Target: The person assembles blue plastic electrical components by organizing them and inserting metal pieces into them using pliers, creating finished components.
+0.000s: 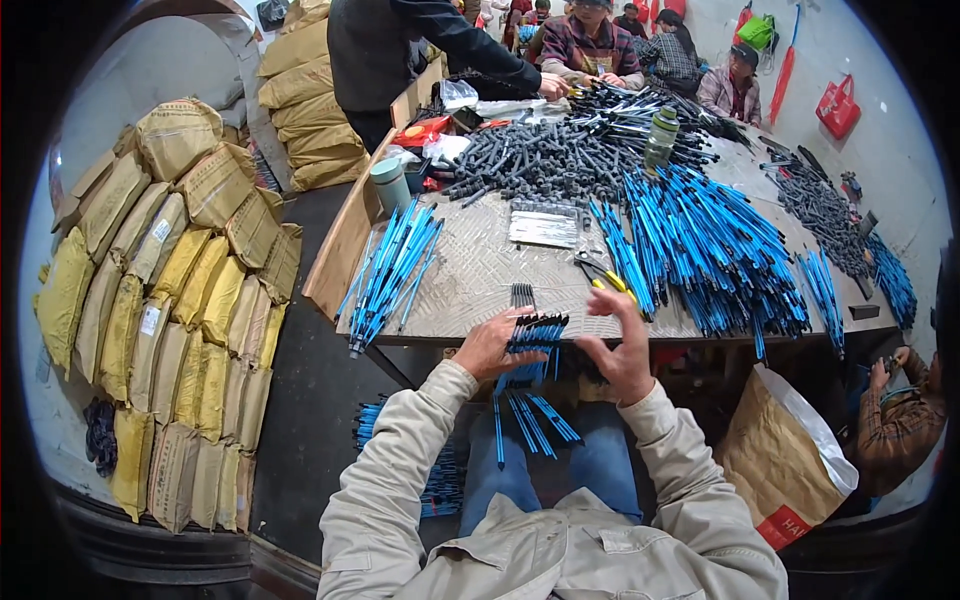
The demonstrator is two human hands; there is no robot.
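Note:
At the table's near edge, my left hand (487, 342) is closed around a bundle of thin blue rods with black ends (536, 335). The rods' lower ends fan out downward over my lap. My right hand (626, 352) hovers just right of the bundle, its thumb and fingers spread apart with nothing between them. Beyond the left hand, several thin metal pins (522, 294) lie side by side on the table. Yellow-and-black pliers (606, 274) rest just past the right hand. A clear box of white sticks (543, 226) sits farther back.
A large heap of blue rods (715, 250) covers the table's right side; a smaller pile (393, 262) is at left. Black tubular parts (540, 160) are heaped behind. A wooden board (345, 235) edges the table. A paper sack (785, 450) stands right; stacked packages (190, 310) stand left. Several people sit beyond.

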